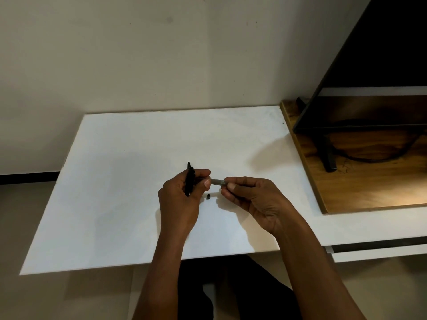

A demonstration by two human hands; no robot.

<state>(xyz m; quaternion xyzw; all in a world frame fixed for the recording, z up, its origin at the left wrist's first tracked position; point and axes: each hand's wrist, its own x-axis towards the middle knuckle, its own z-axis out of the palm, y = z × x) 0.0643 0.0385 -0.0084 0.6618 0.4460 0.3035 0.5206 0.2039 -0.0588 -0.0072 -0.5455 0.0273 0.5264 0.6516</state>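
Observation:
Both hands hover over the middle of a white table (115, 181). My left hand (182, 199) grips a black pen cap (190, 181) that stands roughly upright in its fingers, and its thumb and forefinger also pinch one end of a thin grey pen barrel (217, 181). My right hand (249, 199) pinches the other end of that barrel, which lies level between the two hands. A tiny black piece (208, 196) sits on the table just below the barrel.
A wooden board (369, 181) lies on the table's right side and carries a dark monitor (369, 77) on a black stand (327, 158). A pale wall rises behind the table. Dark trousers show under the front edge.

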